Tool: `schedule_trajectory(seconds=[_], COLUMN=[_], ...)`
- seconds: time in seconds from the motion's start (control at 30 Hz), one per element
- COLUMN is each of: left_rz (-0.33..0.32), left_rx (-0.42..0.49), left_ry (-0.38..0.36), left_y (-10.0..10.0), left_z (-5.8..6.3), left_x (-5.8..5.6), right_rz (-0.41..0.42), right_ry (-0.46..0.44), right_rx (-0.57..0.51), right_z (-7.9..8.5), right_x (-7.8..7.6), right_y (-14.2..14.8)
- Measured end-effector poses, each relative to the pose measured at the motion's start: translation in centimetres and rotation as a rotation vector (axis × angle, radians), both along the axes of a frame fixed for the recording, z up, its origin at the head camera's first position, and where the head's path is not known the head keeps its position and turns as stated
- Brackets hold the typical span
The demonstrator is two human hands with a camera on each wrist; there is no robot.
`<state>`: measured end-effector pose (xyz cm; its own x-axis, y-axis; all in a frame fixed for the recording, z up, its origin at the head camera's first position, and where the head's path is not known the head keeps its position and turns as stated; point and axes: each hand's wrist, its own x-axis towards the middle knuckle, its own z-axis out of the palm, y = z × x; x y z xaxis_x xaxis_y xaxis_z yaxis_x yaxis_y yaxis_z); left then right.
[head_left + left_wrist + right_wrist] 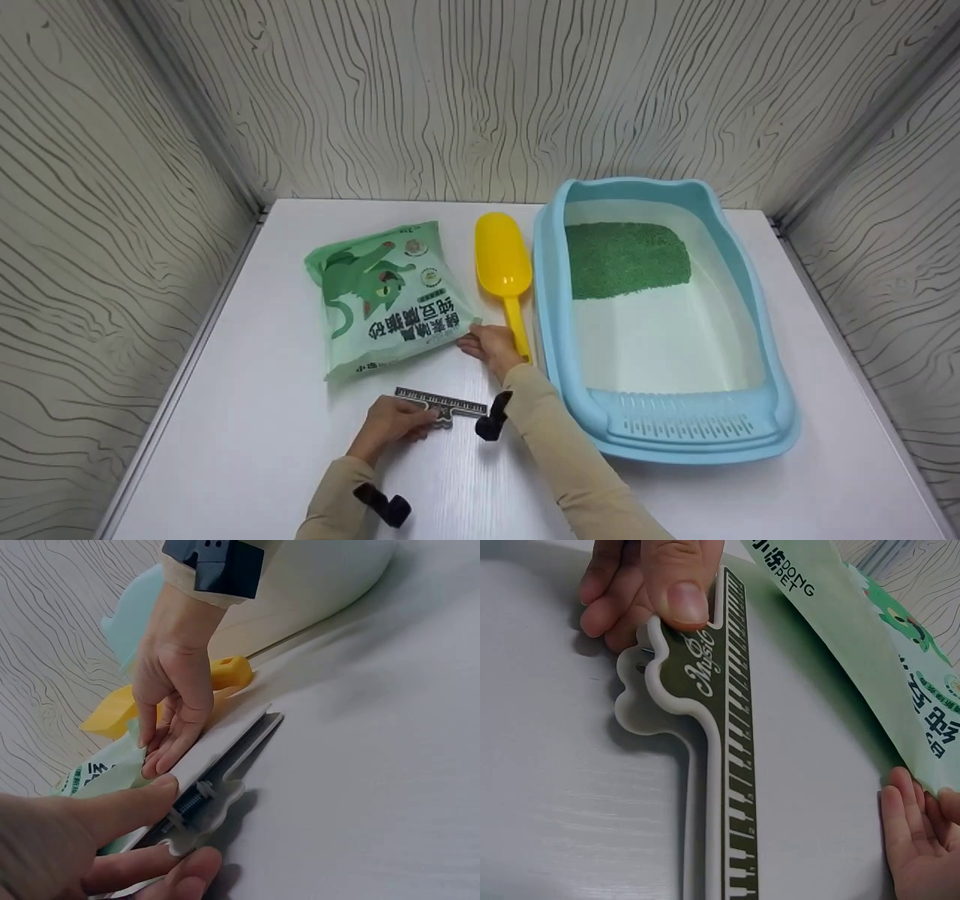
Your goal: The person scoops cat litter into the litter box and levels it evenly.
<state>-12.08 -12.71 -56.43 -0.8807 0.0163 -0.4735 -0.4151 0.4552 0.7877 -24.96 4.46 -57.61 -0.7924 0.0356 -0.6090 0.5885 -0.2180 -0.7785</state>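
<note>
My left hand point(391, 424) pinches a dark clip point(469, 407) with a white rim by its handle, thumb on top and fingers beneath. The right wrist view shows piano keys and the word "Music" along the clip point(735, 727); a spring shows between its two halves in the left wrist view. A green bag of cat litter point(352, 300) with a cat picture lies flat just beyond the clip. My right hand point(495, 351) pinches the bag's near right corner between thumb and fingers, close to the handle of a yellow scoop point(502, 255).
To the right stands a large light-blue litter box point(551, 300) with a slotted front ledge. Green litter point(630, 259) covers the far left part of its floor. The scoop lies between bag and box. Patterned wall panels point(420, 97) enclose the white table point(247, 405) at the back and sides.
</note>
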Motion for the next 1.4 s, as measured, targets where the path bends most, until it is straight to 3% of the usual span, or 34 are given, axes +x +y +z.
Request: schedule_trajectory(seconds=[0.43,0.9,1.13,1.4], left_rz=[-0.01,-0.021,0.007,0.012], left_rx=[-0.203,-0.161,-0.142,-0.151], left_ry=[0.154,0.116,0.084,0.113], left_y=[0.31,0.43,0.3,0.2], left_z=[-0.13,0.09,0.28,0.87], left_x=[0.23,-0.01,-0.23,-0.63], right_rz=[0.02,0.012,0.017,0.024], right_ry=[-0.008,0.005,0.017,0.016], right_rx=[0.001,0.008,0.005,-0.001], right_z=[-0.25,-0.03,-0.13,-0.2], right_x=[0.06,0.09,0.24,-0.04], right_y=[-0.18,-0.05,-0.04,-0.06])
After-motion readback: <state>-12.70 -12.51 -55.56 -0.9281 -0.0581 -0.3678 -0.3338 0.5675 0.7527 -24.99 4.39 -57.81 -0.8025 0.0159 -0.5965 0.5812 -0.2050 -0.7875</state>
